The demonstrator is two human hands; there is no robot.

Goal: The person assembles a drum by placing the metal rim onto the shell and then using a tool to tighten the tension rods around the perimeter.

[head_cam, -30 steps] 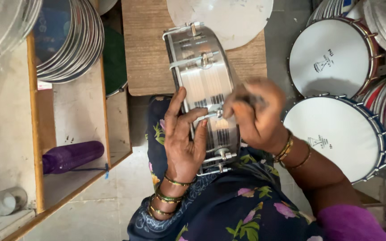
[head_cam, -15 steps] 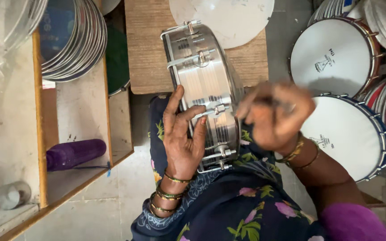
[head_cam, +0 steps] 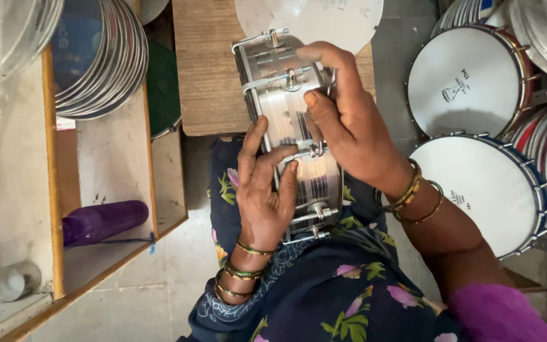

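A shiny metal drum shell (head_cam: 289,133) lies on its side across the person's lap, its far end resting against the edge of a small wooden stool (head_cam: 207,69) at 12 o'clock. The shell is a polished silver cylinder with ribbed bands around it and slim tension rods with lugs running along its wall, one pair near the top end and another near the lap end. The left hand (head_cam: 262,190) lies flat on the shell's left flank, fingers spread and pressed to the metal, thumb reaching toward a rod at the middle. The right hand (head_cam: 349,126) comes in from 3 o'clock and curls over the shell's upper right side, thumb and fingers closing around a rod fitting; whether it pinches something small there cannot be told. Both wrists carry bangles. At 9 o'clock an open wooden shelf (head_cam: 52,190) holds a purple bottle (head_cam: 104,221) lying on its side in the lower compartment, with a small grey cup (head_cam: 12,280) at 8 o'clock; the compartment above holds a stack of metal hoops (head_cam: 106,63). At 3 o'clock two finished drums (head_cam: 476,190) with white heads stand on edge, and a loose white drum skin (head_cam: 318,19) lies on the stool at 12 o'clock.
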